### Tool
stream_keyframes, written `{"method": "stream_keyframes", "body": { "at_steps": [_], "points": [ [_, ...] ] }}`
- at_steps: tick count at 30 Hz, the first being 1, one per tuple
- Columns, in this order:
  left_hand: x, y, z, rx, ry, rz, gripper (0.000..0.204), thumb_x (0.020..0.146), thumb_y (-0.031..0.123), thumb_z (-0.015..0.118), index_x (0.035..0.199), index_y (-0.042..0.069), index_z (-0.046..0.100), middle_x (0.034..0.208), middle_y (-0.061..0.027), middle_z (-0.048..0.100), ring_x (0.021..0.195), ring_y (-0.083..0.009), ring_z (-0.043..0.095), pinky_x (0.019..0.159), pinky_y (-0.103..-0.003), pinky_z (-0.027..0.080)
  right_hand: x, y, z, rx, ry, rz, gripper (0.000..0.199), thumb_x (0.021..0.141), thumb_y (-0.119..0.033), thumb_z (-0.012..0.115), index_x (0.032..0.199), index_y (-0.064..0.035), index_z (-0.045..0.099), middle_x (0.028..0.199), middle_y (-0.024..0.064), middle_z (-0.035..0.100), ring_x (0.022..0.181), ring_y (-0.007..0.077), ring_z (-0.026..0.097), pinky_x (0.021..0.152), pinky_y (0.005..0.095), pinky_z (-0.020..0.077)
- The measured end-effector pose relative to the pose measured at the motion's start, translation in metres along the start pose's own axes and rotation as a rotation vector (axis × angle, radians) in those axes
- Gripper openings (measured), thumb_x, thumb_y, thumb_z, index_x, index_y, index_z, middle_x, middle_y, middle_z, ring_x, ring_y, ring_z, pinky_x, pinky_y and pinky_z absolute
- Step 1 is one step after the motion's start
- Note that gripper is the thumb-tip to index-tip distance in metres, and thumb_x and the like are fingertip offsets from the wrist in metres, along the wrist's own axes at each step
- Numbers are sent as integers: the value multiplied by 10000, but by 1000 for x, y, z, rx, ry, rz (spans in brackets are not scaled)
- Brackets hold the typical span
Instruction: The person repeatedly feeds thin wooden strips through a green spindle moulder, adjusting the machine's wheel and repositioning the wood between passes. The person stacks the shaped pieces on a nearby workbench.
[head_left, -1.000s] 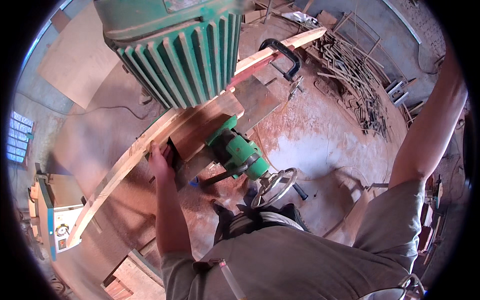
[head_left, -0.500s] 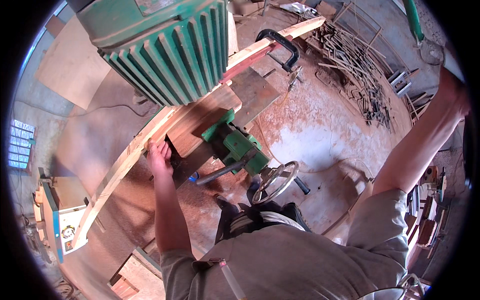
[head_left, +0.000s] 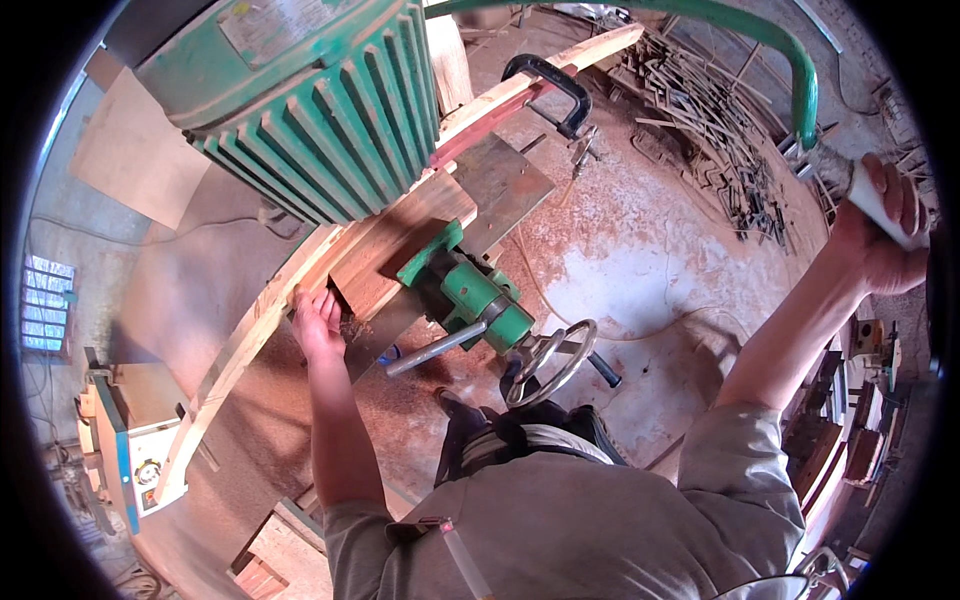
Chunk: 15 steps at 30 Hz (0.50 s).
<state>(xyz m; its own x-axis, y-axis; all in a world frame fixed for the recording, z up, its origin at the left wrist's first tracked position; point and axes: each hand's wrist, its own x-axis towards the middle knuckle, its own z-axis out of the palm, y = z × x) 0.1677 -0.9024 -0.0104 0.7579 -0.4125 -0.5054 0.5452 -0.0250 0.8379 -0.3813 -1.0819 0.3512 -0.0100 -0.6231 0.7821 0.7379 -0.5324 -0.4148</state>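
A: Where is the left hand [head_left: 320,322]?

B: It presses flat, fingers open, on the long curved pale wooden plank [head_left: 240,350], which lies across the machine's wooden table under the green ribbed motor housing [head_left: 310,110].

A: And the right hand [head_left: 880,225]?

B: Raised high, it is closed around the white grip of the curved green metal lever [head_left: 800,80]. A black C-clamp [head_left: 555,90] pins the plank's far end.

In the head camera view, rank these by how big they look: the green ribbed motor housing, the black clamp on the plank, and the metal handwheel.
1. green ribbed motor housing, largest, though nearest the camera.
2. metal handwheel and black clamp look alike; unsure.
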Motion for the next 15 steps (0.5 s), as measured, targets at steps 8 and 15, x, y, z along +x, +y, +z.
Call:
{"method": "stream_keyframes", "body": {
  "at_steps": [8,15],
  "points": [
    [-2,2,-1,2,-12,-8,633,879,453,567,1331,68,347,1213,-176,545,1078,-238,564,814,-291,484,-86,16,-32,19,95,-4,358,654,-444,790,765,-181,574,701,-50,499,700,145,456,828,392,318],
    [-4,2,-1,23,-43,3,698,884,481,546,1376,67,274,1273,-194,499,1149,-261,520,915,-323,437,-159,30,-52,-169,178,40,329,756,-487,690,899,-205,598,838,-13,537,931,226,523,1014,486,263]
  ]
}}
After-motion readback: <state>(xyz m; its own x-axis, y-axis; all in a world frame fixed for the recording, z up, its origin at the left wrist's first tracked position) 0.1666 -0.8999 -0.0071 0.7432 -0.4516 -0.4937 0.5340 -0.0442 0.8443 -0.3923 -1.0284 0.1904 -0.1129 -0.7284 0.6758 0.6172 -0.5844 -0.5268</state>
